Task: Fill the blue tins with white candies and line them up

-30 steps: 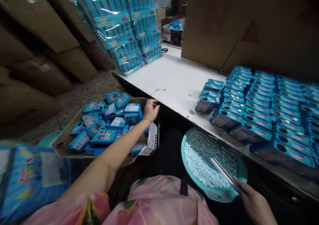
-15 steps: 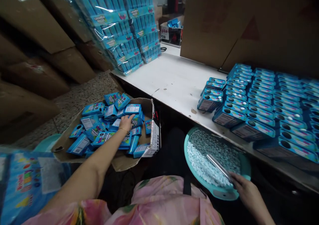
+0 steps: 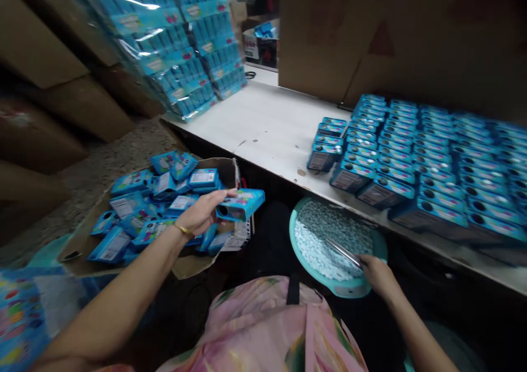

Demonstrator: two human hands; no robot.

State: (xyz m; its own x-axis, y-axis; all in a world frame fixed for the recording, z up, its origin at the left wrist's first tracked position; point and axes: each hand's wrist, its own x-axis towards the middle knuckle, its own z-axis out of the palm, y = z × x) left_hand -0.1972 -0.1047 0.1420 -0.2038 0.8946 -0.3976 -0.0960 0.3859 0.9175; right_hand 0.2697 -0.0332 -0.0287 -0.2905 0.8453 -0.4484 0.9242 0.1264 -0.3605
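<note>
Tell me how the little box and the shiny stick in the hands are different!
The little box is blue and printed; the shiny stick is silvery. The box is chunky; the stick is long and thin. The left hand holds the box; the right hand holds the stick. Both are held.

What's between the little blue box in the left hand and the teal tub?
In the head view, a dark-clad leg shows between the box and the tub.

Slants the left arm [image 3: 119, 298] up from the lower left, pinching with the left hand [image 3: 201, 212], fingertips [image 3: 231, 192] pointed to the right. Grips with the right hand [image 3: 376, 273], angling the right forearm [image 3: 414, 325] in from the lower right.
</note>
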